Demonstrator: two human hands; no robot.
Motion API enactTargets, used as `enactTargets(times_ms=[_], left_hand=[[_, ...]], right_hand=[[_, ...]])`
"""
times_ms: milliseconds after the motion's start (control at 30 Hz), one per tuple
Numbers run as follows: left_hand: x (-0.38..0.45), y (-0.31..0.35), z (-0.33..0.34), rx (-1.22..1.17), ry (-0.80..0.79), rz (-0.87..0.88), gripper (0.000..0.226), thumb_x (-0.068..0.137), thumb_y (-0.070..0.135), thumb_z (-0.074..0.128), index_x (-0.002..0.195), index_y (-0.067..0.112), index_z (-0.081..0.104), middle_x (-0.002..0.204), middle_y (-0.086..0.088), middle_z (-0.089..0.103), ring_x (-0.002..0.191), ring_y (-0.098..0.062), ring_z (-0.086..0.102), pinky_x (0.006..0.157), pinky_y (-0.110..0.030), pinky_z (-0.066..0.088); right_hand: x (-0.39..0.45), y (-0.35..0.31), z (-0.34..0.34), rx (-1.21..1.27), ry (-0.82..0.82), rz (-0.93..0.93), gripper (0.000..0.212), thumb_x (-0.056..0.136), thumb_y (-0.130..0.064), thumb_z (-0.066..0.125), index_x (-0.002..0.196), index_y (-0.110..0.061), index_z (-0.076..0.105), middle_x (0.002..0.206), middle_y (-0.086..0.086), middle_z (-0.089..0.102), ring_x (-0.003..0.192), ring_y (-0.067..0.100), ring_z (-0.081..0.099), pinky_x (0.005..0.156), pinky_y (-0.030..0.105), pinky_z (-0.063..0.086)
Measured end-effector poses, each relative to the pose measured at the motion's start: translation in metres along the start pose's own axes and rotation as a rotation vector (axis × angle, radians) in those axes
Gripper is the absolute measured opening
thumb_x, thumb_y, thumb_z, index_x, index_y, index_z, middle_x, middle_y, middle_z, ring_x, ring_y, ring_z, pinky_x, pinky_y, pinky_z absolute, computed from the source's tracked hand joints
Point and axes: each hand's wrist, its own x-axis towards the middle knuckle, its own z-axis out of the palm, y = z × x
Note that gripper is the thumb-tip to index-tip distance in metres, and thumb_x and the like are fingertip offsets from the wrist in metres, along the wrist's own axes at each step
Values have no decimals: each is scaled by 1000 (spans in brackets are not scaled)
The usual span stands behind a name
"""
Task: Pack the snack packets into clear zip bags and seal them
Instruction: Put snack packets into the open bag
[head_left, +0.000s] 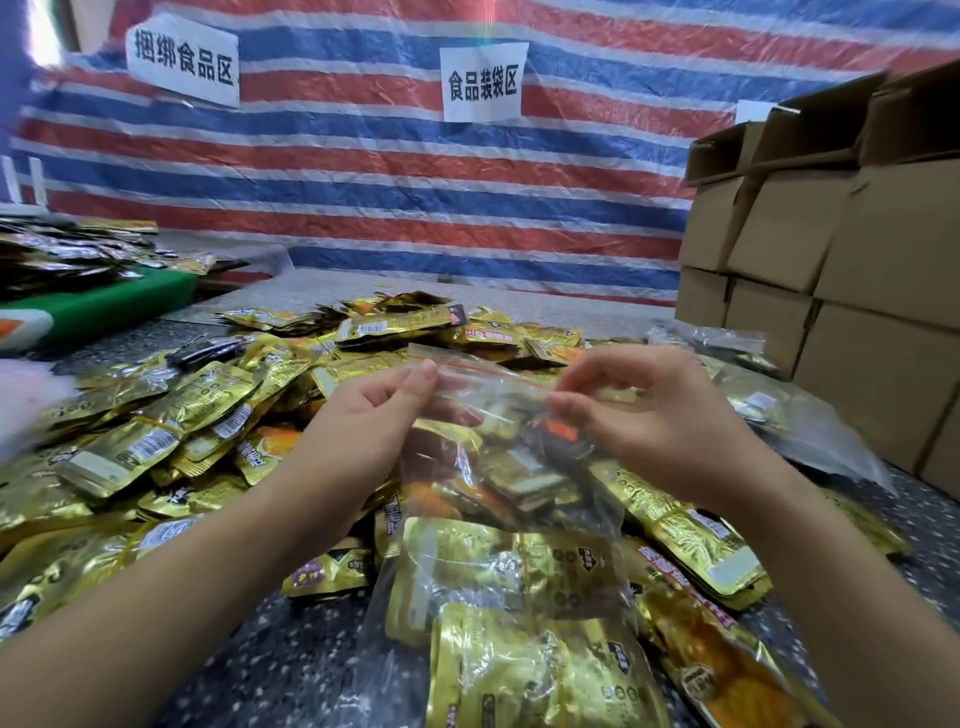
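signs (482, 83) w/ "食品装袋区", "捆绑食品区" on tarp (363, 171)

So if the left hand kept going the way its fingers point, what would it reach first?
Likely the right hand: the left hand points along the clear zip bag's red-striped top edge, which both pinch. Depth is unclear.

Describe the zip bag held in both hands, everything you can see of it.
The zip bag is thin, clear, crinkled plastic with a red strip along its top edge. It is held above the packet pile, top tilted away. Gold and dark packets show inside. The left hand pinches its top on one side, the right hand on the other. Whether it is sealed cannot be told.
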Motion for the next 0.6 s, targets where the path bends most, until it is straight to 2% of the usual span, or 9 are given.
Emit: enactTargets(times_ms=[67, 100, 167, 267, 333, 467, 600], left_hand=[[-1, 1, 2, 14, 25, 22, 34, 84, 45, 51, 86, 23, 77, 89, -10, 76, 59, -23, 64, 56, -34, 59], [-2, 2, 2, 38, 38, 37, 33, 88, 43, 50, 88, 22, 76, 89, -10, 76, 58, -23, 64, 56, -35, 59], [-2, 2, 2, 98, 64, 71, 29, 97, 35, 47, 97, 19, 72, 87, -8, 76, 58, -23, 65, 55, -34, 57], [-1, 3, 2, 125, 103, 82, 26, 103, 25, 42, 101, 15, 66, 80, -4, 76, 56, -20, 65, 49, -27, 55], [-2, 4, 3, 120, 104, 75, 25, 104, 25, 42, 101, 14, 64, 79, -4, 76, 55, -20, 66, 49, -26, 55], [-4, 5, 3, 92, 79, 71, 30, 96, 37, 48, 96, 14, 66, 81, -9, 76, 61, -26, 70, 54, -29, 57], [-4, 6, 2, 47, 73, 89, 30, 87, 39, 50, 90, 18, 70, 82, -12, 76, 63, -26, 72, 57, -31, 58]], right_hand=[[-2, 1, -4, -3, -118, -5, 7, 85, -26, 73, 82, -21, 76, 76, -12, 72, 73, 3, 65, 64, 13, 48], [-2, 2, -4, 9, -116, -6, 8, 86, -25, 71, 83, -20, 76, 76, -12, 72, 72, 4, 66, 62, 16, 51], [-2, 4, -2, 10, -8, -17, 9, 87, -23, 70, 83, -16, 75, 72, -5, 71, 69, 8, 67, 59, 24, 55], [1, 6, 1, -154, 213, -117, 3, 88, -16, 72, 85, -15, 74, 76, -10, 68, 73, 5, 63, 64, 14, 51], [2, 7, 0, -108, 255, -115, 2, 88, -17, 73, 86, -16, 74, 80, -6, 70, 75, 7, 64, 66, 16, 52], [1, 7, -3, 47, 26, 79, 26, 77, -50, 68, 81, -26, 75, 83, -1, 73, 73, 16, 66, 63, 30, 56], [1, 9, -6, 25, -134, 111, 33, 75, -54, 67, 79, -23, 77, 79, -1, 72, 61, -2, 57, 53, 13, 42]])
